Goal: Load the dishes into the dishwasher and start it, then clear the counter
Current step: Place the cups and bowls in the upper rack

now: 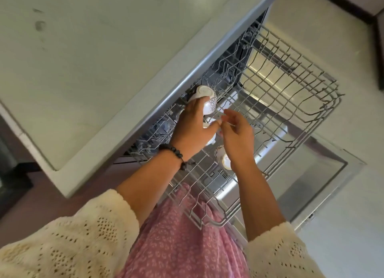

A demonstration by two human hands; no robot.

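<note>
The dishwasher's grey wire rack (291, 95) is pulled out over the open steel door (324, 174). My left hand (193, 130) grips a white patterned cup (205, 99), held upside down at the rack's inner left side. Under my left palm sits another white cup (211, 141), mostly hidden. My right hand (239, 136) hovers just right of the left with fingers relaxed and holds nothing. A third cup (223, 158) lies in the rack below my right wrist.
The pale counter top (93, 59) runs along the left, its grey edge directly above the dishwasher opening. White floor tiles lie on the right. My pink skirt (176, 242) touches the rack's near corner.
</note>
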